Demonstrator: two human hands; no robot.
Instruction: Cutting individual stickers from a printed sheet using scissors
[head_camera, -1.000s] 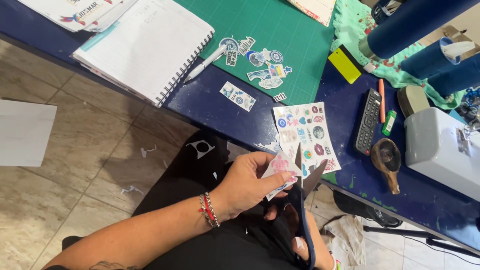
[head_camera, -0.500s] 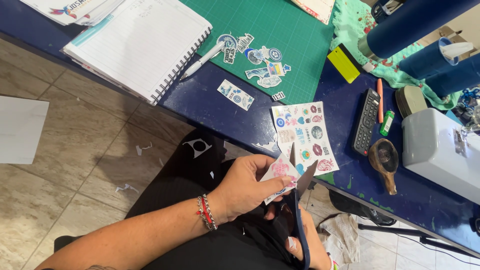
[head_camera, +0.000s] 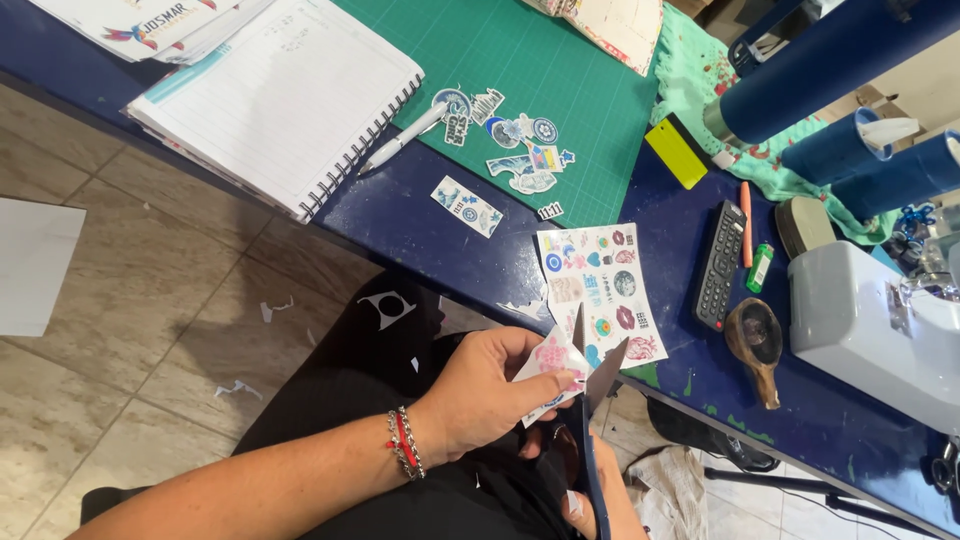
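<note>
**Cutting a sticker piece over my lap**

Head view: my right hand is mostly cut off by the lower edge; its grip is closed round the scissors, whose blades stand open. My left hand pinches a small sticker piece between the blades, below the bench edge. The sticker sheet lies on the bench just above, near loose cut stickers on the green mat.

A pink flower shows on the white sticker scrap. The scissors have blue handles. A red-and-silver beaded bracelet circles the wrist. The worktop is dark blue; its gridded cutting mat green; the notebook white, lined.
</note>
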